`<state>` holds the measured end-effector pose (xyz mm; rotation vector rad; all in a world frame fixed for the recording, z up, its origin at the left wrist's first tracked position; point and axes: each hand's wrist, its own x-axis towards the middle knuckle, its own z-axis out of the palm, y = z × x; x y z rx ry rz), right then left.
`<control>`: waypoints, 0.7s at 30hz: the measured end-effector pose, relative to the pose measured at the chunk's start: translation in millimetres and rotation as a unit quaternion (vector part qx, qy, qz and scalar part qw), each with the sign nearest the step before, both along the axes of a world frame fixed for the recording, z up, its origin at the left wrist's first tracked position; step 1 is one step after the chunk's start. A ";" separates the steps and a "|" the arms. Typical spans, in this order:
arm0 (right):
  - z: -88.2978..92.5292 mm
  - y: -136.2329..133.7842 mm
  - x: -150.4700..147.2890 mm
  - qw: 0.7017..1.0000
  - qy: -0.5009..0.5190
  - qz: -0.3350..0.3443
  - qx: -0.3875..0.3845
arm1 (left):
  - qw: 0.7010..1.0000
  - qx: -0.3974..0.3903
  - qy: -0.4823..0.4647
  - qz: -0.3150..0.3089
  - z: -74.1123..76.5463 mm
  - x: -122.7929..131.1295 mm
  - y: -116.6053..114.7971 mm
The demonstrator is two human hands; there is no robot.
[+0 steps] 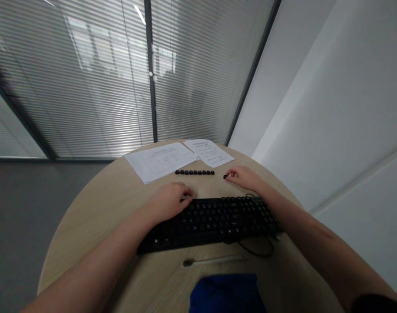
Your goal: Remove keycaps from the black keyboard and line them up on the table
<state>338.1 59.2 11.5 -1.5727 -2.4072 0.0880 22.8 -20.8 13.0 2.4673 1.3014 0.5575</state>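
A black keyboard [214,221] lies at a slight slant on the round table. My left hand [170,201] rests on its upper left part, fingers curled at the back edge and thumb over the keys. Beyond the keyboard, on the right, my right hand [243,177] pinches a small black keycap [225,176] between thumb and fingertips, at or just above the tabletop. To the left of that keycap, several black keycaps [195,172] form a straight row. The keys under my left palm are hidden.
Printed sheets [162,161] and another paper [211,152] lie at the table's far side. Nearer me are a thin pale-handled brush [214,260] with a dark head, a looped black cable [257,253] and a blue cloth [227,293]. A blind-covered glass partition [104,87] stands behind the table [77,221].
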 end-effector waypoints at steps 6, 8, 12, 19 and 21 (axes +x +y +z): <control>-25.8 72.0 -1.6 0.997 0.026 -0.026 -0.071 | 1.000 -0.006 0.024 0.004 -4.8 -8.9 7.9; -28.0 81.6 -2.9 0.996 0.023 -0.030 -0.078 | 1.000 -0.004 0.017 0.008 -5.4 -11.0 9.6; -26.6 87.8 -5.1 0.996 0.003 -0.021 -0.091 | 1.000 0.000 -0.003 0.018 -4.3 -13.2 11.5; -19.8 83.5 -11.4 0.996 -0.037 0.000 -0.082 | 0.999 0.006 0.050 0.018 -1.8 -11.5 11.3; -18.5 82.5 -12.5 0.996 -0.046 0.001 -0.076 | 0.998 0.009 0.064 0.017 -2.6 -11.7 11.6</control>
